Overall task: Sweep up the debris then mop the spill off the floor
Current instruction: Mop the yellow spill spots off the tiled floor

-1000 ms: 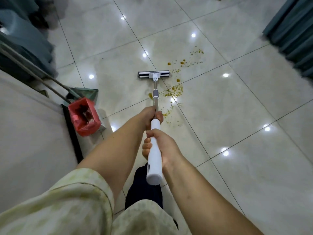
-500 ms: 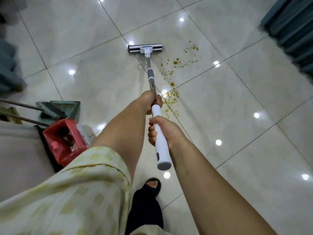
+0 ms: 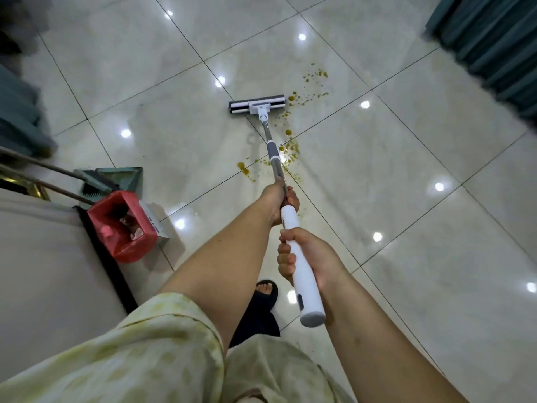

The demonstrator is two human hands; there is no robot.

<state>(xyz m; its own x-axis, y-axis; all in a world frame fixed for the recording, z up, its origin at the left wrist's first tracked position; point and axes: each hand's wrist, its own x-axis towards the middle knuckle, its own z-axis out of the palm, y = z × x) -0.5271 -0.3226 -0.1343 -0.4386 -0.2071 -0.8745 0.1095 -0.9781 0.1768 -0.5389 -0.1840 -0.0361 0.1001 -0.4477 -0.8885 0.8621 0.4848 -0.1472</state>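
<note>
A flat mop [image 3: 257, 105] with a white and grey head rests on the glossy tiled floor [image 3: 406, 199], its pole running back toward me. My left hand [image 3: 280, 196] grips the metal pole just above the white handle. My right hand [image 3: 308, 257] is closed round the white handle lower down. A yellow-brown spill [image 3: 289, 149] of drops and splatters lies to the right of the pole and mop head, with one larger blot [image 3: 242, 167] to the left of the pole.
A red bin [image 3: 122, 225] stands at the left by a white surface [image 3: 35, 257], next to a green dustpan [image 3: 122, 177] and broom handles [image 3: 43, 175]. Teal curtains [image 3: 494, 45] hang at the upper right. My foot in a dark slipper [image 3: 266, 292] is below the handle.
The mop head was pushed further away over the floor, then drawn back and to the right, close to the spill. Both hands kept their grip.
</note>
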